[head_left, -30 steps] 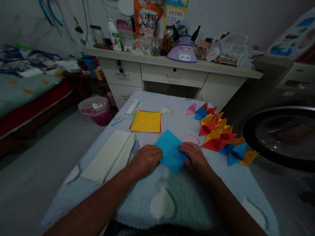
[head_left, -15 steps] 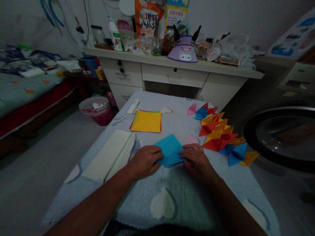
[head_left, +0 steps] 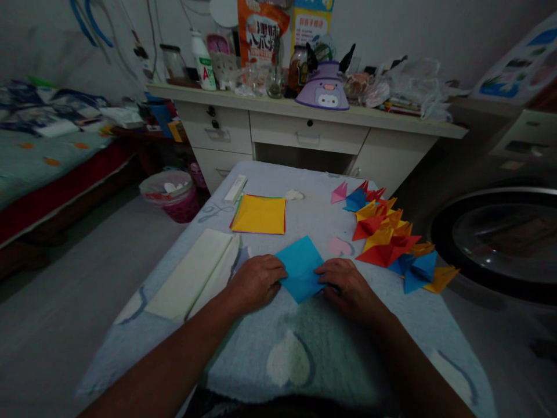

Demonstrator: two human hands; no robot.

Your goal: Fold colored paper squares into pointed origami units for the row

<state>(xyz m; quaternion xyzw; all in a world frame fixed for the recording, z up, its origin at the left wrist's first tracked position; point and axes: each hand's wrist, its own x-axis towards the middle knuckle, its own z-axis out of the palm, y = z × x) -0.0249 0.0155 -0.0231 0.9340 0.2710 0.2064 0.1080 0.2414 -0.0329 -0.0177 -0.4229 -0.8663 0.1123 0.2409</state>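
Observation:
A blue sheet of origami paper (head_left: pixel 301 267) is held between my two hands just over the cloth-covered table, one corner toward me. My left hand (head_left: pixel 260 283) pinches its left corner, thumb below and fingers on top. At the opposite corner, my right hand (head_left: pixel 343 284) grips the paper with bent fingers. Beyond the hands lies a stack of square paper (head_left: pixel 260 215), yellow on top with other colours at the edges. To the right stand several folded paper cranes (head_left: pixel 387 247) in red, orange, blue and pink.
Left of my hands lies a folded pale paper or cloth (head_left: pixel 195 273), with a small white box (head_left: pixel 235 189) farther back. A cluttered white desk (head_left: pixel 278 110) stands behind the table. A lined bin (head_left: pixel 172 194) is on the floor at left, a washing machine (head_left: pixel 500 232) at right.
The blue paper's near corner has come down toward me, and the sheet now looks flatter and more square. Both hands keep their hold with only small shifts.

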